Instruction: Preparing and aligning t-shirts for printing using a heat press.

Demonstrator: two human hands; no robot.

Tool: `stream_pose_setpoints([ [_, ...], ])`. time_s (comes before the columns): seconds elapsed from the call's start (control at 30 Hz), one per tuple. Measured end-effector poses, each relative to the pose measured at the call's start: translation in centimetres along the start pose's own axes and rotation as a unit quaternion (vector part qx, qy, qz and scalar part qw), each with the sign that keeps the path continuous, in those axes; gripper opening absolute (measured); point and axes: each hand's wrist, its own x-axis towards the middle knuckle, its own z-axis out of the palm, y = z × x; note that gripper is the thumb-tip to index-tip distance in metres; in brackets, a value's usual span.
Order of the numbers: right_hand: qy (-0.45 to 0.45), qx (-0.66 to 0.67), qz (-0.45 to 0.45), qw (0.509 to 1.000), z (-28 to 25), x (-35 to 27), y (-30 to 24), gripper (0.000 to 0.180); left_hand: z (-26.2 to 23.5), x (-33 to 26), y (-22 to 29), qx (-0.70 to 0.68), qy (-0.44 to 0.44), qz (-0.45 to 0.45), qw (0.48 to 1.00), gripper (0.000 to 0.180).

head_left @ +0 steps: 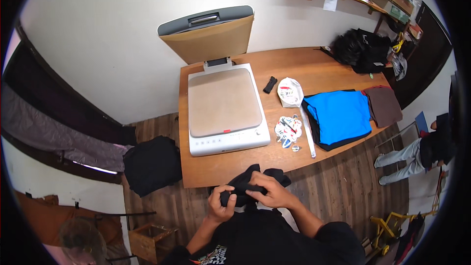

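Close to my body, at the front edge of the table, I hold a black cloth garment [243, 187] bunched into a thick roll. My left hand [222, 205] grips its left end, thumb against the fabric. The fingers of my right hand [274, 189] are curled over the roll's right part. Loose black folds hang beyond my hands; the garment's kind cannot be made out. Ahead on the table stands a white heat press [230, 143], its brown-covered lid [216, 39] raised and its tan lower plate [225, 100] bare.
Right of the press lie a black roll [270, 85], a white container [290, 93], several printed cutouts [288, 130], a white strip [308, 132], a blue garment [341, 115] on black cloth and brown cloth [383, 107]. A black pile [152, 164] sits left. Another person [417, 152] stands right.
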Motion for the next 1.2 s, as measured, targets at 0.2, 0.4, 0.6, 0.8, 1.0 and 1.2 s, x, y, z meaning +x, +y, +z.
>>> stream_pose_setpoints([
  [0.2, 0.095, -0.032, 0.229, 0.968, -1.0, -3.5, 0.8, 0.014, -2.1, -4.2, -4.4, 0.057, -0.191, -0.022, 0.980, 0.015],
  [0.4, 0.267, -0.007, 0.333, 0.904, -2.4, -5.8, 2.5, 0.021, -6.5, -13.8, -16.4, 0.039, -0.432, -0.226, 0.872, 0.022],
  [0.6, 0.146, -0.020, 0.348, 0.926, -1.8, -7.1, 3.4, 0.023, -6.4, -11.6, -24.2, 0.097, -0.434, -0.240, 0.863, 0.032],
  [0.8, -0.104, -0.092, 0.427, 0.893, 2.6, -7.2, 5.3, 0.027, -5.7, 8.6, -29.3, 0.289, -0.141, -0.084, 0.943, 0.078],
  [1.0, -0.118, -0.085, 0.389, 0.910, 5.1, -7.6, 5.3, 0.031, -6.9, 19.9, -31.9, 0.374, -0.222, -0.171, 0.884, 0.116],
  [1.2, -0.049, -0.092, 0.468, 0.877, 4.7, -7.3, 5.4, 0.033, -6.8, 23.1, -32.6, 0.308, -0.298, -0.203, 0.880, 0.123],
])
